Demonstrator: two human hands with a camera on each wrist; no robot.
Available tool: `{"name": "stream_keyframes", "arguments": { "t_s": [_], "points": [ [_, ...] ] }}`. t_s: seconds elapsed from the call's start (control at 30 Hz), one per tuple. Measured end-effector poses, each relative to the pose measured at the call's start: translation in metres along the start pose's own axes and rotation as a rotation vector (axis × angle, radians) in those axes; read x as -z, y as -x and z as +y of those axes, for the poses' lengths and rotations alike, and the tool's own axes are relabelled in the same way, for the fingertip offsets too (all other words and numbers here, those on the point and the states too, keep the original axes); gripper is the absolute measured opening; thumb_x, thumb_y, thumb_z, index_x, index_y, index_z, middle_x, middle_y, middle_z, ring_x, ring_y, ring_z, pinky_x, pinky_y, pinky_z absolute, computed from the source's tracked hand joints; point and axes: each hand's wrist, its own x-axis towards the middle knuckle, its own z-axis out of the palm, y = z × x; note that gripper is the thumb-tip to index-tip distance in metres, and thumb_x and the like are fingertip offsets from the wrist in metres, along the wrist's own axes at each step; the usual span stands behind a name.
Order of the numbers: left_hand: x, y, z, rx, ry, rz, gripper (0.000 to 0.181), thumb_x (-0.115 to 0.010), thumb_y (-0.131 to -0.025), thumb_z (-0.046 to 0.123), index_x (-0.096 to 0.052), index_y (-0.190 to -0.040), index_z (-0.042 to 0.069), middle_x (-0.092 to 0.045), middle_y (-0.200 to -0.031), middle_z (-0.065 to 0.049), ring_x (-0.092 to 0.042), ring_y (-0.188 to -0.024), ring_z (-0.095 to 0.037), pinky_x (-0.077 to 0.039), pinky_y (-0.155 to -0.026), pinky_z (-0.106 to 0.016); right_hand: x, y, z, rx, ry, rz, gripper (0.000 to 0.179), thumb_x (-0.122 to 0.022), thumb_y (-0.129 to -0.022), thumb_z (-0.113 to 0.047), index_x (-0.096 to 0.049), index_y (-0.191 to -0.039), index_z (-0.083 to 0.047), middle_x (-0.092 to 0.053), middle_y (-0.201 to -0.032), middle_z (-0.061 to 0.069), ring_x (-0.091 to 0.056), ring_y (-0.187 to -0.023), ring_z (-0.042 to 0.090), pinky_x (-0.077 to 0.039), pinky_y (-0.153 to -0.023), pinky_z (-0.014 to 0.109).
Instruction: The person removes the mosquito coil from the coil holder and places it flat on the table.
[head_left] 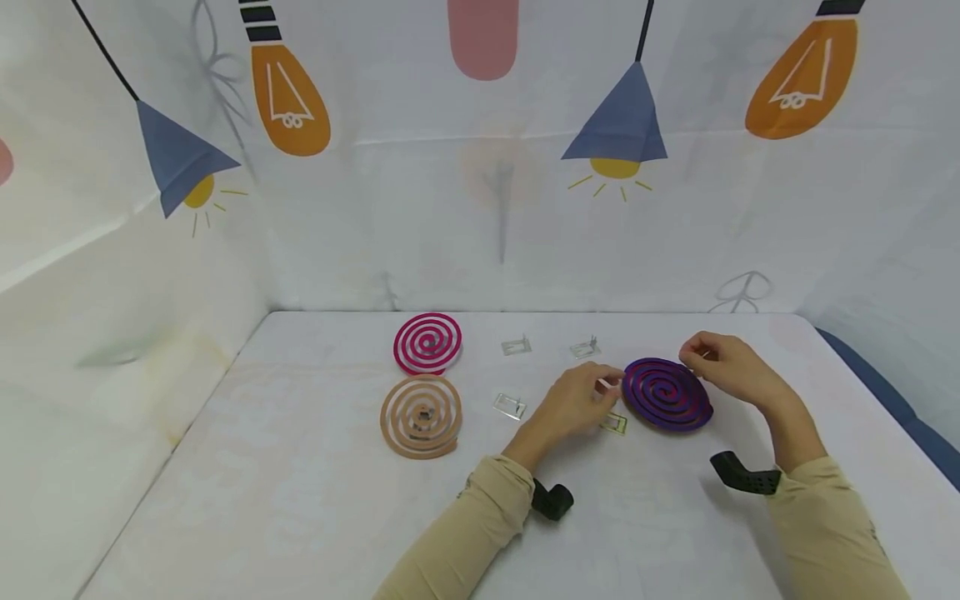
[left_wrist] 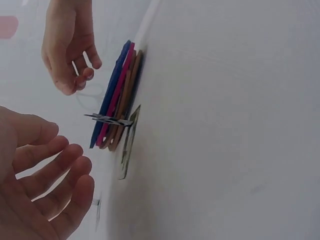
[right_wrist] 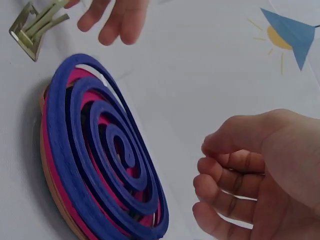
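A stack of mosquito coils [head_left: 666, 395], blue-purple on top of pink and brown, lies on the right side of the table. In the left wrist view the layered edge of the stack [left_wrist: 118, 95] shows behind a metal coil stand [left_wrist: 128, 152]. My left hand [head_left: 573, 404] hovers at the stack's left, above that stand, with loosely bent fingers and nothing held. To the upper right is my right hand [head_left: 731, 367], also holding nothing. The right wrist view shows its fingers [right_wrist: 207, 187] apart from the spiral top [right_wrist: 107, 150].
Left of the hands lie a pink coil [head_left: 427, 343] and a brown coil [head_left: 422, 417], edges close together. Several metal stands, such as one at the back [head_left: 516, 346] and one nearer [head_left: 510, 407], are spread between. A white printed curtain [head_left: 420, 225] rises behind the table.
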Motion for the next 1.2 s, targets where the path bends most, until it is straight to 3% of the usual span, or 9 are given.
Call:
{"name": "stream_keyframes", "arguments": {
  "t_s": [0.13, 0.43, 0.77, 0.9, 1.2],
  "points": [
    [0.007, 0.000, 0.000, -0.010, 0.030, 0.008, 0.030, -0.057, -0.093, 0.019, -0.064, -0.122, 0.017, -0.066, -0.118, 0.004, -0.063, -0.093, -0.002, -0.044, -0.075, -0.011, -0.002, -0.001, -0.007, 0.011, -0.028, 0.031, 0.024, -0.049, -0.096, -0.020, -0.059, -0.101, 0.001, -0.063, -0.090, 0.014, -0.053, -0.071, 0.003, -0.046, -0.061, 0.021],
    [0.017, -0.003, -0.001, -0.043, 0.062, -0.011, 0.028, -0.056, -0.094, 0.018, -0.064, -0.121, 0.014, -0.066, -0.119, 0.003, -0.063, -0.096, -0.006, -0.045, -0.075, -0.011, -0.010, -0.004, -0.019, 0.029, -0.058, 0.020, 0.023, -0.050, -0.095, -0.020, -0.060, -0.099, 0.000, -0.064, -0.089, 0.013, -0.053, -0.071, 0.004, -0.045, -0.061, 0.022],
    [0.038, 0.004, -0.011, -0.086, 0.069, 0.051, 0.025, -0.057, -0.093, 0.016, -0.065, -0.116, 0.012, -0.067, -0.115, 0.000, -0.065, -0.096, -0.010, -0.048, -0.078, -0.015, -0.031, -0.014, -0.034, 0.109, -0.118, 0.021, 0.020, -0.053, -0.096, -0.019, -0.060, -0.100, -0.001, -0.064, -0.092, 0.014, -0.058, -0.079, 0.014, -0.048, -0.065, 0.023],
    [0.045, 0.008, -0.018, -0.092, 0.085, 0.031, 0.026, -0.057, -0.093, 0.016, -0.064, -0.118, 0.013, -0.066, -0.117, 0.001, -0.064, -0.098, -0.010, -0.049, -0.078, -0.016, -0.040, -0.014, -0.039, 0.126, -0.136, 0.005, 0.018, -0.055, -0.096, -0.019, -0.060, -0.103, -0.003, -0.066, -0.094, 0.012, -0.059, -0.082, 0.018, -0.047, -0.067, 0.023],
    [0.062, 0.022, -0.030, -0.139, 0.080, -0.015, 0.028, -0.056, -0.094, 0.015, -0.061, -0.121, 0.012, -0.064, -0.119, -0.002, -0.063, -0.101, -0.014, -0.053, -0.084, -0.030, -0.052, -0.014, -0.054, 0.147, -0.149, -0.013, 0.020, -0.054, -0.096, -0.020, -0.059, -0.107, -0.004, -0.064, -0.102, 0.014, -0.061, -0.087, 0.019, -0.048, -0.075, 0.025]
  ]
}}
